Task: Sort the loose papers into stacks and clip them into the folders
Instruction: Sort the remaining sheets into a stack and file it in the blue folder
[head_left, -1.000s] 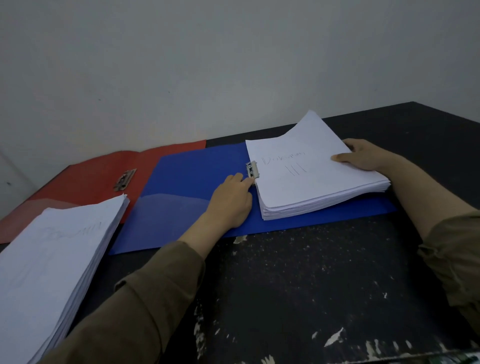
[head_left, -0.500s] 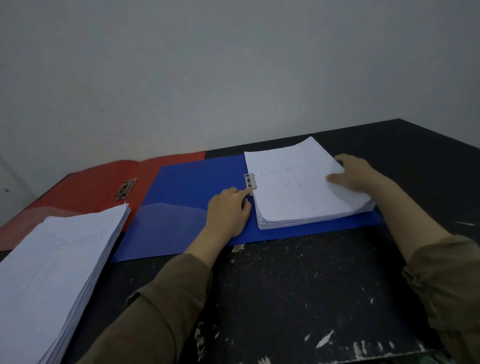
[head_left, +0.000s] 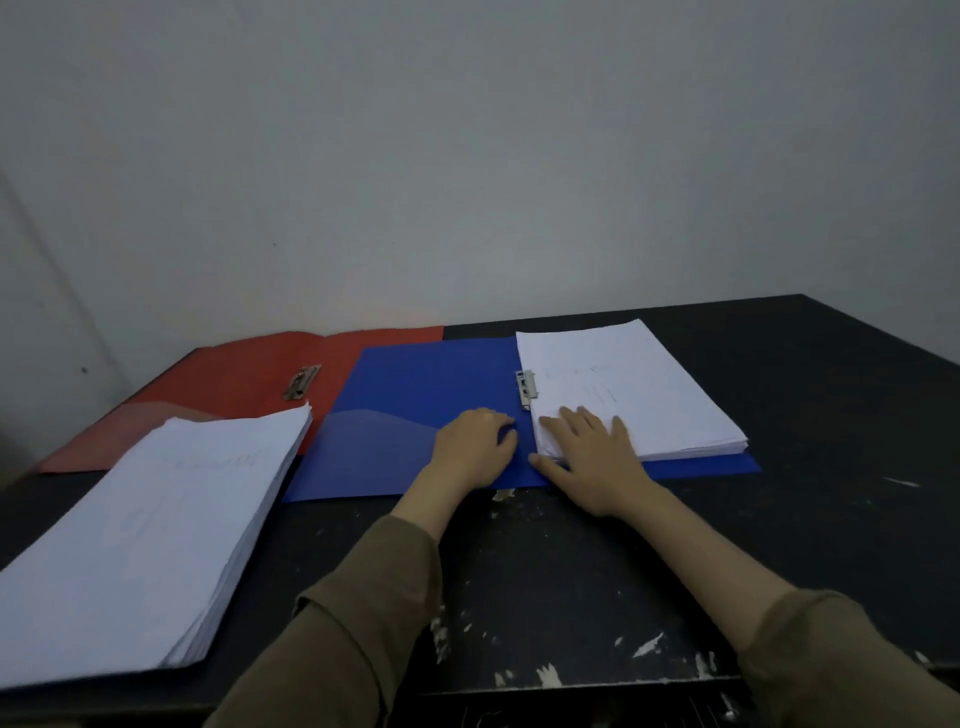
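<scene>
Now we press our flat right hand (head_left: 589, 457) on the stack (head_left: 631, 389) under the blue folder's (head_left: 415, 415) clip (head_left: 525, 389); our left hand (head_left: 475, 447) rests loosely curled, holding nothing. Next, the left stack (head_left: 145, 540) needs the red folder (head_left: 249, 374).

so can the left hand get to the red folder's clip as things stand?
Probably yes: the left hand holds nothing, and only flat blue folder lies between it and the clip, which is uncovered.
</scene>
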